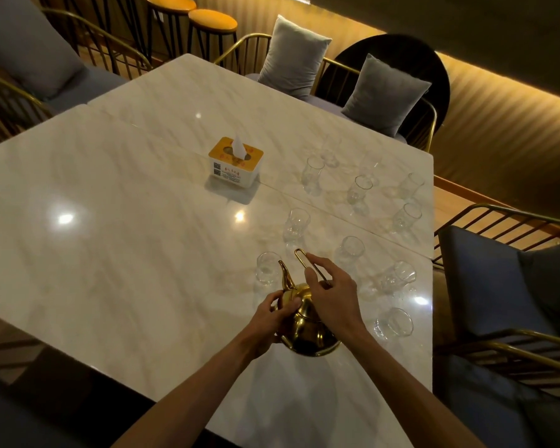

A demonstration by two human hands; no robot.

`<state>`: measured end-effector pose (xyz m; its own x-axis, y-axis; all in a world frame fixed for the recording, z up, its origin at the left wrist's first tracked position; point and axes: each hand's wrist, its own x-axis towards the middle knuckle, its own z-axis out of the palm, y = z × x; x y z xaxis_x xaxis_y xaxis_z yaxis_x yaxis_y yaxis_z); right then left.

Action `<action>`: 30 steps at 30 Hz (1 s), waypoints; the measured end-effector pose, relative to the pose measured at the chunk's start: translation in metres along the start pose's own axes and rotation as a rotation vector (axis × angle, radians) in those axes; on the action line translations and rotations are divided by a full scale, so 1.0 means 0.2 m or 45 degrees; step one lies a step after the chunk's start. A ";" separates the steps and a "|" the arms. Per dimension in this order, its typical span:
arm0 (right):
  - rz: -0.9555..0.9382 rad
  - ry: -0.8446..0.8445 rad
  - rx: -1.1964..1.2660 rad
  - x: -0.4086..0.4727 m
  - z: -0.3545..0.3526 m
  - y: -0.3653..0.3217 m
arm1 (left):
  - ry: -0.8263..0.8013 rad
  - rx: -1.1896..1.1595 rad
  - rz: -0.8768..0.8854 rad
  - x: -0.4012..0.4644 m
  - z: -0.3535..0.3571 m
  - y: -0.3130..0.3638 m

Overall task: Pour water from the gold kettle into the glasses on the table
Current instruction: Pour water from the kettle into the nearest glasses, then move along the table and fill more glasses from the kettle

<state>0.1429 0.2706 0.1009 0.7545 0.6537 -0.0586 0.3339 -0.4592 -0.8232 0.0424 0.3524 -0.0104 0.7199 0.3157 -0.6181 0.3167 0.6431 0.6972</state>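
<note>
Two bare forearms reach in from the bottom edge toward the kettle, which stands on the pale marble surface near its right side. On the kettle's left flank, the left hand presses against the round gold body with fingers curled, thumb lying over the top by the lid. Over the kettle, the right hand pinches the thin wire handle between thumb and fingers, the loop of the handle sticking up past the fingertips. Pointing away from the person, the spout sits just beside one glass, with some water visible in that glass. More glasses stand scattered across the right half of the surface, well apart from each other. A tissue box sits farther back near the middle.
</note>
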 end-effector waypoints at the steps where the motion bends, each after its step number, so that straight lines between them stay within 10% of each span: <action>1: -0.012 0.010 0.011 -0.01 0.01 0.01 | 0.008 -0.006 0.022 0.00 -0.01 0.00; 30: -0.123 0.207 0.278 -0.13 0.06 0.07 | 0.048 0.065 0.285 -0.02 -0.07 0.03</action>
<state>0.1216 0.2547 0.0851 0.8116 0.5752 0.1027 0.2924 -0.2476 -0.9237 0.0339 0.3649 -0.0083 0.7525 0.4726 -0.4587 0.1832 0.5187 0.8351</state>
